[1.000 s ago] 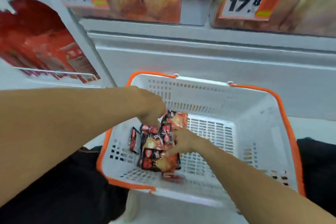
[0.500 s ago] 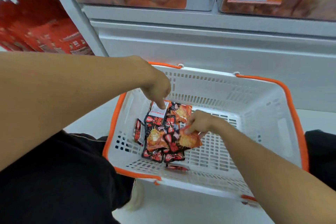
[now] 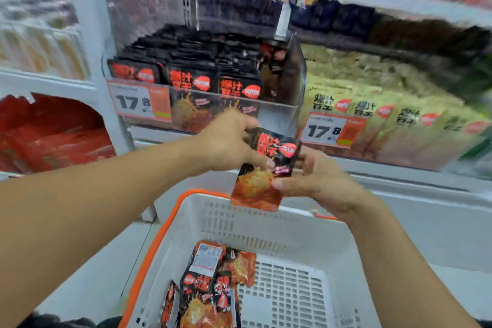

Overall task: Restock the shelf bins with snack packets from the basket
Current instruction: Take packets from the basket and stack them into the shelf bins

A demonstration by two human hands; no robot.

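Both hands hold one snack packet [image 3: 266,168]

Left hand [image 3: 229,141] and right hand [image 3: 316,181] pinch it between them, above the basket [image 3: 266,224], just below the shelf bin [image 3: 277,112]; more packets [image 3: 210,287] lie beneath the grip.

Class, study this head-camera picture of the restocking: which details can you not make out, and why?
- Shelf bins: upper rows smeared by motion blur.
- Held packet: both the left hand and right hand cover its edges; how many packets, unclear.
- Basket: near end cut off by the bottom edge, so the count of packets left is unknown.
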